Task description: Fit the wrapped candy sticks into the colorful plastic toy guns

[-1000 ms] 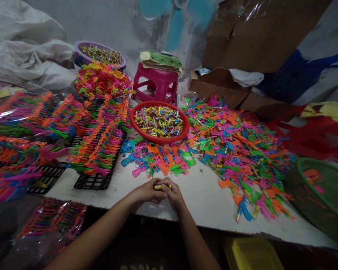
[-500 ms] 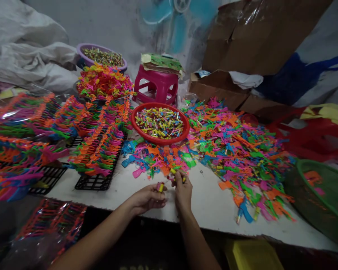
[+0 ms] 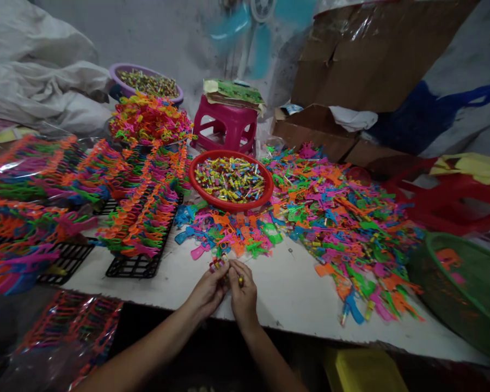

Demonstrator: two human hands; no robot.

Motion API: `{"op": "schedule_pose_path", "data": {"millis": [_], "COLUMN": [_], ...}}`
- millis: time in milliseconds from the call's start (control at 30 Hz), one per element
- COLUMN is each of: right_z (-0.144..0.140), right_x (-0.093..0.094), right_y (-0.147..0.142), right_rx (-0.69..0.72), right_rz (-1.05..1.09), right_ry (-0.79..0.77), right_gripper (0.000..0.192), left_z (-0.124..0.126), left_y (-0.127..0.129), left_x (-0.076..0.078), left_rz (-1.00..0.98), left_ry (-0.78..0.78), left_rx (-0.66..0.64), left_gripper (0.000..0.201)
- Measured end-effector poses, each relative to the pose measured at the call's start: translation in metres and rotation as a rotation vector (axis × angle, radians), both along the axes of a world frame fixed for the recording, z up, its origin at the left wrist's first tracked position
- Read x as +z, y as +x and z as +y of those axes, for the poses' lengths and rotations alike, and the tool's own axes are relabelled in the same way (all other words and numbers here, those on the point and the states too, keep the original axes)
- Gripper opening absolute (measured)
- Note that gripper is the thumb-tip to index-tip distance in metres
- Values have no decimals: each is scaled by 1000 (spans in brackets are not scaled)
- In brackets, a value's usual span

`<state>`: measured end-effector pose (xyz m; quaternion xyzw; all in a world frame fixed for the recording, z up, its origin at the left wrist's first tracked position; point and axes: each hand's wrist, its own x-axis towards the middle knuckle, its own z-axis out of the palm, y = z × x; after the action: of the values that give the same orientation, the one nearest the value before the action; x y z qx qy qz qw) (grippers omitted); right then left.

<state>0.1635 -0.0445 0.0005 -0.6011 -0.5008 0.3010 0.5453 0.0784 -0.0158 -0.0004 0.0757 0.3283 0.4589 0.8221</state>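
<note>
My left hand [image 3: 207, 294] is closed around several small tubes [image 3: 217, 265] with pink, white and yellow wraps; their ends stick out above the fingers. My right hand [image 3: 244, 294] touches it, thumb and fingers pinched on another small tube [image 3: 240, 281] whose yellow end shows. How the tubes meet between the fingertips is hidden. Just beyond my hands lies a small heap of plastic toy guns [image 3: 245, 234] in orange, pink, blue and green. Behind that heap, a red basin [image 3: 196, 182] holds many more of these tubes.
A large pile of coloured toy pieces [image 3: 343, 218] covers the table's right side, beside a green basket [image 3: 433, 256]. On the left, black racks [image 3: 134, 267] hold rows of plastic pieces. A pink stool [image 3: 239, 128], a fan [image 3: 263, 43] and cardboard boxes [image 3: 347, 65] stand behind.
My hands have come together; the right one has moved left and slightly nearer to me. The tubes, held apart earlier, are now close together between the fingers.
</note>
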Motion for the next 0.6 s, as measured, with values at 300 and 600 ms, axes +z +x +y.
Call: {"op": "schedule_pose_path", "data": {"millis": [300, 600], "right_z": [11, 8], "right_x": [22, 8], "right_y": [25, 26], "right_rx": [107, 121], "right_rz": [539, 68], "right_ry": [-278, 15], "right_gripper": [31, 48], "left_z": [1, -14], "left_y": [-13, -7], "left_x": [11, 13], "left_rz": [11, 40], "left_ry": [-15, -104], "left_rx": [-250, -398], "left_gripper": [20, 16]}}
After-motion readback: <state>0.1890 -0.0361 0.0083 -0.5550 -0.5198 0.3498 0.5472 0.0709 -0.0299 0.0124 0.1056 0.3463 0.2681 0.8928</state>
